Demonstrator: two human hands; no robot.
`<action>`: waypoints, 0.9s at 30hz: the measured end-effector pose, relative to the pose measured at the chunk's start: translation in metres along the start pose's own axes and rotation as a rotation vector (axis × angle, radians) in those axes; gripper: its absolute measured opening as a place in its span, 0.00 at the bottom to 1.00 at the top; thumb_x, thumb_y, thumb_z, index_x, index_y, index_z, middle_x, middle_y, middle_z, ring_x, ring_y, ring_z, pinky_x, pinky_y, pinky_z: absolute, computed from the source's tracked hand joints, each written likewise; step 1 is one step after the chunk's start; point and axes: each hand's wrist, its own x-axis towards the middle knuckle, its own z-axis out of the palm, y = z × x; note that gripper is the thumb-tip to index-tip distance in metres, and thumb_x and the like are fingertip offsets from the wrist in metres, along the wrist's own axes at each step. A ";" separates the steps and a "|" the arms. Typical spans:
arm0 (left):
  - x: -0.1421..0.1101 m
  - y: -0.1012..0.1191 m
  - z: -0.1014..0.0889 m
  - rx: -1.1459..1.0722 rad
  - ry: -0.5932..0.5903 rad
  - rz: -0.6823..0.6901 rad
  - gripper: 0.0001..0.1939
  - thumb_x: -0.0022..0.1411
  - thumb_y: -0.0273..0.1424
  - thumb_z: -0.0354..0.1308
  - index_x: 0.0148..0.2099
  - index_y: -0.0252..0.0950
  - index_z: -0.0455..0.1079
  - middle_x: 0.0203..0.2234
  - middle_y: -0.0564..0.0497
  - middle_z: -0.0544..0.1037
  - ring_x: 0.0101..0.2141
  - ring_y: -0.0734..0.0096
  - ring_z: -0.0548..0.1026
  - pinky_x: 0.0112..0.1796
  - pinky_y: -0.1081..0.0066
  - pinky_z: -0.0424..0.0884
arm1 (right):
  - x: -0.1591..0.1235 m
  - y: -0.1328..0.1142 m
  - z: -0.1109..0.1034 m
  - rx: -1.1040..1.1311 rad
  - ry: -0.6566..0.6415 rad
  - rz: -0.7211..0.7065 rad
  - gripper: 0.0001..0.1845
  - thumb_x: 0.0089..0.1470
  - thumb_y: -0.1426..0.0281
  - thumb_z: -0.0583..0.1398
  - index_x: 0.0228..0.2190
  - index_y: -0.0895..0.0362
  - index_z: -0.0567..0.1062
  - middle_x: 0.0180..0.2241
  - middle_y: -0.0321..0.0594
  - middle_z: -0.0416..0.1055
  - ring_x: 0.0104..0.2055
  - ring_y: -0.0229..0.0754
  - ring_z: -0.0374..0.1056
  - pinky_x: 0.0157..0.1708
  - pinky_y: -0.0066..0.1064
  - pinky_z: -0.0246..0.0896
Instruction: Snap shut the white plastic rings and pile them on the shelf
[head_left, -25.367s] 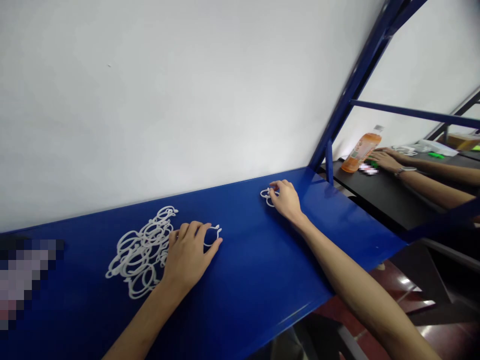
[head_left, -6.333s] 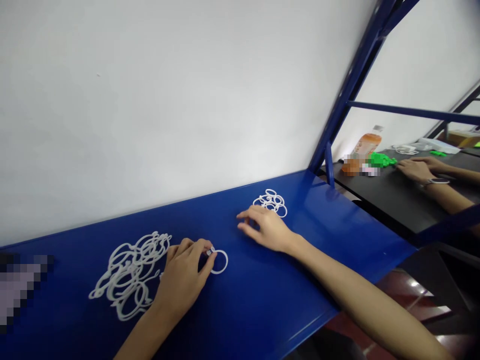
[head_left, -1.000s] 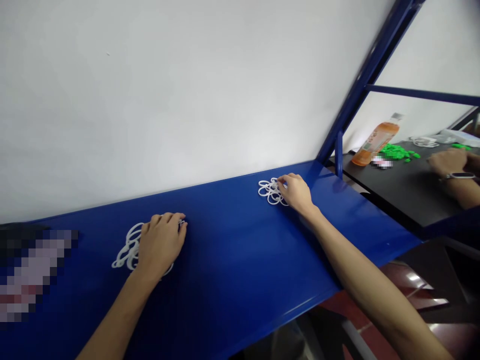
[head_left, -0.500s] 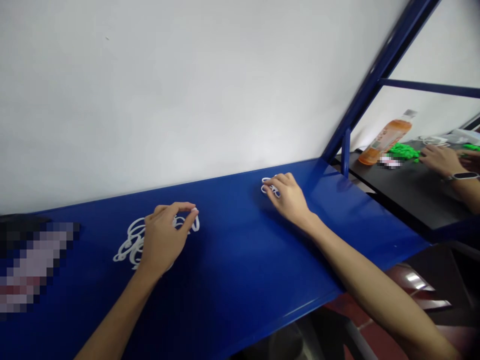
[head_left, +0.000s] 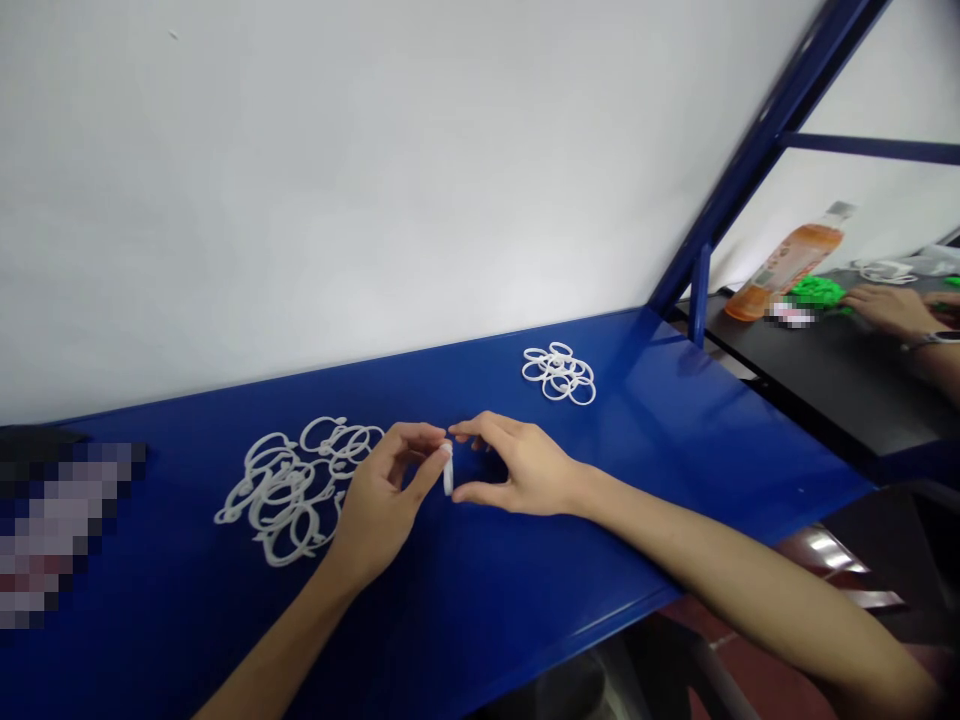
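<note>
Between thumb and fingertips, my left hand (head_left: 391, 490) pinches a white plastic ring (head_left: 448, 472), seen nearly edge-on above the tabletop. Close on its right side is my right hand (head_left: 525, 465), thumb and fingers spread apart with nothing held in them. Whether the right fingertips touch the ring I cannot tell. A loose heap of white rings with small tabs (head_left: 289, 490) lies left of my left hand, which covers part of it. Farther back on the right, a smaller cluster of white rings (head_left: 556, 372) rests flat.
The blue table (head_left: 480, 620) meets a white wall (head_left: 375, 200). A dark blurred item (head_left: 67, 530) lies at the left. Beyond a blue frame post (head_left: 701, 290), a black table (head_left: 817, 370) bears an orange drink bottle (head_left: 791, 265), green pieces (head_left: 819, 291) and another person's hands (head_left: 889, 308).
My right hand has left the small ring cluster and come leftward toward my left hand, its fingers now apart. My left hand has moved right from the heap, carrying the pinched ring.
</note>
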 end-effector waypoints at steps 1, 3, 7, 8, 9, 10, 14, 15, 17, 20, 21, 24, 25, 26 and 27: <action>-0.001 -0.001 0.000 0.031 0.017 0.017 0.11 0.60 0.41 0.62 0.42 0.41 0.72 0.37 0.53 0.78 0.37 0.70 0.77 0.40 0.68 0.74 | 0.000 0.001 0.001 0.024 -0.008 0.007 0.35 0.54 0.50 0.65 0.55 0.55 0.66 0.49 0.47 0.74 0.49 0.49 0.72 0.45 0.41 0.70; -0.001 -0.001 0.000 0.074 0.033 0.041 0.11 0.60 0.41 0.62 0.41 0.41 0.72 0.35 0.54 0.78 0.37 0.70 0.76 0.39 0.69 0.73 | 0.000 0.002 0.002 0.063 -0.026 0.014 0.35 0.53 0.49 0.66 0.55 0.55 0.66 0.49 0.47 0.74 0.48 0.49 0.73 0.44 0.40 0.70; 0.000 -0.001 -0.001 0.065 0.024 0.061 0.11 0.60 0.41 0.63 0.41 0.41 0.72 0.35 0.53 0.77 0.37 0.69 0.76 0.40 0.67 0.73 | 0.000 0.000 0.005 0.141 -0.057 0.032 0.36 0.50 0.49 0.68 0.54 0.55 0.67 0.48 0.45 0.75 0.48 0.48 0.74 0.47 0.39 0.70; 0.000 0.000 -0.001 0.054 0.019 0.062 0.11 0.60 0.41 0.63 0.41 0.40 0.72 0.35 0.53 0.77 0.38 0.68 0.76 0.40 0.67 0.73 | 0.001 -0.001 0.006 0.160 -0.061 0.037 0.36 0.50 0.49 0.68 0.53 0.56 0.68 0.47 0.44 0.76 0.48 0.47 0.74 0.47 0.38 0.69; 0.000 0.000 -0.001 0.043 0.014 0.060 0.12 0.60 0.41 0.63 0.41 0.40 0.72 0.34 0.53 0.77 0.38 0.68 0.77 0.41 0.66 0.73 | 0.001 -0.002 0.006 0.176 -0.062 0.044 0.36 0.49 0.50 0.69 0.52 0.56 0.68 0.46 0.44 0.76 0.47 0.47 0.74 0.47 0.38 0.69; 0.000 0.000 0.000 0.032 0.009 0.054 0.12 0.60 0.41 0.63 0.41 0.40 0.72 0.34 0.53 0.77 0.38 0.68 0.77 0.41 0.66 0.74 | 0.001 -0.002 0.006 0.189 -0.063 0.050 0.35 0.49 0.50 0.69 0.52 0.56 0.69 0.45 0.43 0.76 0.47 0.47 0.74 0.46 0.38 0.69; 0.001 0.000 0.000 -0.023 -0.009 0.027 0.13 0.58 0.41 0.64 0.41 0.40 0.71 0.34 0.52 0.78 0.37 0.67 0.78 0.42 0.65 0.74 | 0.002 -0.004 0.006 0.203 -0.055 0.068 0.30 0.50 0.51 0.69 0.48 0.56 0.71 0.42 0.42 0.76 0.43 0.45 0.74 0.43 0.36 0.69; 0.001 0.001 0.000 -0.038 -0.012 0.024 0.13 0.58 0.41 0.64 0.41 0.40 0.71 0.33 0.52 0.78 0.37 0.67 0.78 0.42 0.65 0.74 | 0.002 -0.005 0.006 0.201 -0.051 0.069 0.28 0.50 0.53 0.68 0.47 0.56 0.71 0.41 0.41 0.76 0.42 0.45 0.74 0.42 0.35 0.69; 0.001 0.001 -0.001 -0.060 -0.014 0.021 0.13 0.58 0.40 0.64 0.42 0.40 0.70 0.33 0.53 0.79 0.37 0.68 0.78 0.42 0.66 0.74 | 0.002 -0.005 0.006 0.200 -0.039 0.073 0.26 0.52 0.56 0.68 0.46 0.56 0.71 0.39 0.41 0.76 0.40 0.43 0.74 0.41 0.34 0.69; 0.001 0.002 -0.003 -0.067 -0.029 0.014 0.12 0.59 0.39 0.64 0.42 0.41 0.70 0.33 0.53 0.79 0.37 0.69 0.78 0.42 0.67 0.73 | 0.001 -0.005 0.006 0.211 -0.017 0.077 0.23 0.51 0.62 0.68 0.46 0.57 0.71 0.38 0.39 0.75 0.38 0.41 0.73 0.39 0.32 0.69; 0.001 0.002 -0.003 -0.066 -0.042 0.011 0.12 0.59 0.39 0.64 0.43 0.41 0.70 0.33 0.53 0.79 0.36 0.70 0.77 0.42 0.68 0.73 | 0.001 -0.004 0.006 0.214 -0.009 0.074 0.22 0.50 0.63 0.68 0.45 0.57 0.71 0.37 0.38 0.75 0.37 0.40 0.73 0.39 0.32 0.69; 0.001 0.005 -0.005 -0.077 -0.073 0.000 0.13 0.59 0.39 0.64 0.44 0.41 0.70 0.32 0.54 0.78 0.35 0.70 0.77 0.41 0.68 0.74 | -0.001 -0.002 0.006 0.192 0.012 0.043 0.21 0.49 0.64 0.68 0.43 0.56 0.71 0.37 0.38 0.74 0.36 0.40 0.72 0.37 0.32 0.68; 0.000 0.006 -0.006 -0.084 -0.080 -0.004 0.13 0.58 0.39 0.64 0.44 0.42 0.70 0.32 0.54 0.77 0.35 0.70 0.77 0.41 0.68 0.74 | -0.001 -0.002 0.006 0.178 0.014 0.030 0.21 0.49 0.64 0.68 0.43 0.56 0.71 0.37 0.38 0.73 0.35 0.40 0.71 0.37 0.32 0.68; 0.000 0.007 -0.006 -0.089 -0.086 -0.008 0.14 0.58 0.39 0.64 0.44 0.42 0.70 0.32 0.54 0.77 0.35 0.70 0.78 0.41 0.67 0.74 | -0.002 -0.001 0.006 0.163 0.012 0.019 0.20 0.49 0.64 0.67 0.43 0.56 0.71 0.36 0.38 0.73 0.34 0.40 0.71 0.36 0.31 0.68; 0.000 0.007 -0.006 -0.091 -0.091 -0.012 0.14 0.58 0.39 0.64 0.44 0.41 0.70 0.31 0.54 0.77 0.35 0.69 0.78 0.41 0.67 0.74 | -0.002 -0.001 0.006 0.151 0.008 0.010 0.19 0.49 0.64 0.67 0.42 0.56 0.71 0.36 0.38 0.73 0.34 0.40 0.71 0.35 0.31 0.68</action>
